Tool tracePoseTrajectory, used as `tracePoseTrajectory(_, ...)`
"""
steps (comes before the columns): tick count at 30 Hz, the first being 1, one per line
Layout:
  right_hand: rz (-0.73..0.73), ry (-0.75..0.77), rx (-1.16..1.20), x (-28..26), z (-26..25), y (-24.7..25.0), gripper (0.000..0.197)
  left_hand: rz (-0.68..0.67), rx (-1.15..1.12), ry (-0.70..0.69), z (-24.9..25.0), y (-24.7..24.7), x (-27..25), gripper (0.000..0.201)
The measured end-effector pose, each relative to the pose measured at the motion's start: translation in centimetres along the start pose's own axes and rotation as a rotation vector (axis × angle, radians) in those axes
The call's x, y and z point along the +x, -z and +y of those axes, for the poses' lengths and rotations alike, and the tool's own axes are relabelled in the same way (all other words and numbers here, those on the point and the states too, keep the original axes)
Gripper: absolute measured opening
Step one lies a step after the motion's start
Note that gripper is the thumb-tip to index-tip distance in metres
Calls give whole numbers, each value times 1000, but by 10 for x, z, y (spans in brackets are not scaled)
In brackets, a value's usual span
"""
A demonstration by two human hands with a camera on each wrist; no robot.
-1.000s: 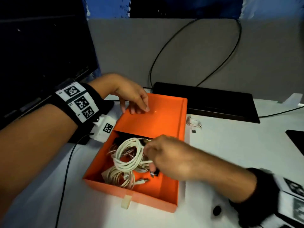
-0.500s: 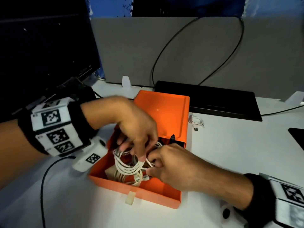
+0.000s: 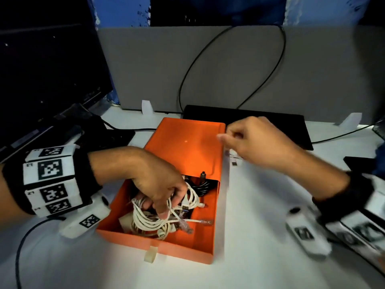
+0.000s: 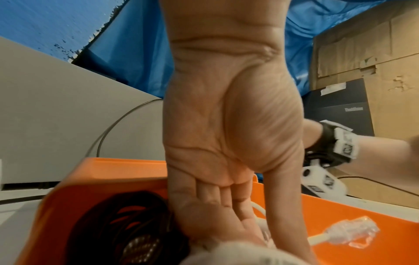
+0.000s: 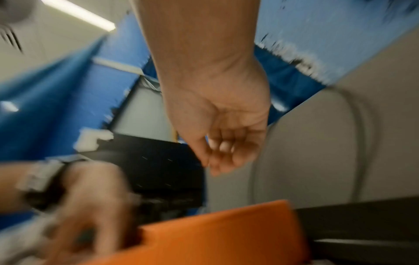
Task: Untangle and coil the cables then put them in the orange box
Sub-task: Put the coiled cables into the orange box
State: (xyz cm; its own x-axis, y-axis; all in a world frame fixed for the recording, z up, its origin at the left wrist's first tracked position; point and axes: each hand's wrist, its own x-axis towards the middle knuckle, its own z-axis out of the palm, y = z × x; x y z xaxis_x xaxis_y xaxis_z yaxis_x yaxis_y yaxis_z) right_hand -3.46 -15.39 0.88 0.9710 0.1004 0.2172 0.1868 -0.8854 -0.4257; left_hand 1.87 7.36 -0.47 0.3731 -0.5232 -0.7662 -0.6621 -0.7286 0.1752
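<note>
The orange box (image 3: 158, 243) lies mid-table, and its lid (image 3: 187, 142) covers the far half. Inside are a white cable coil (image 3: 145, 222), a black coil (image 3: 200, 186) and a clear-plug cable end (image 3: 206, 222). My left hand (image 3: 164, 205) reaches into the box and grips loops of the white coil. The left wrist view shows its fingers (image 4: 217, 206) pushed down beside the black coil (image 4: 127, 224). My right hand (image 3: 231, 136) hovers over the lid's far right corner, loosely curled and empty, as the right wrist view (image 5: 217, 157) confirms. A small white cable (image 3: 234, 158) lies on the table under it.
A dark monitor (image 3: 41, 69) stands at the left. A black flat device (image 3: 270, 126) lies behind the box against a grey partition (image 3: 208, 69) with a black wire looped on it. A dark object (image 3: 364, 163) sits at the right edge.
My left hand left the lid, came into the box and took the white coil. My right hand let go of the coil and rose toward the lid's far right corner.
</note>
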Motion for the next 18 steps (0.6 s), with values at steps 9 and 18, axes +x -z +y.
tracePoseTrajectory(9, -386, -84, -432, 49, 86, -57, 47, 172, -32, -72, -3, -4, 0, 28)
tracePoseTrajectory(18, -156, -101, -200, 32, 63, -25, 12, 162, -102, -98, -12, -7, -1, 24)
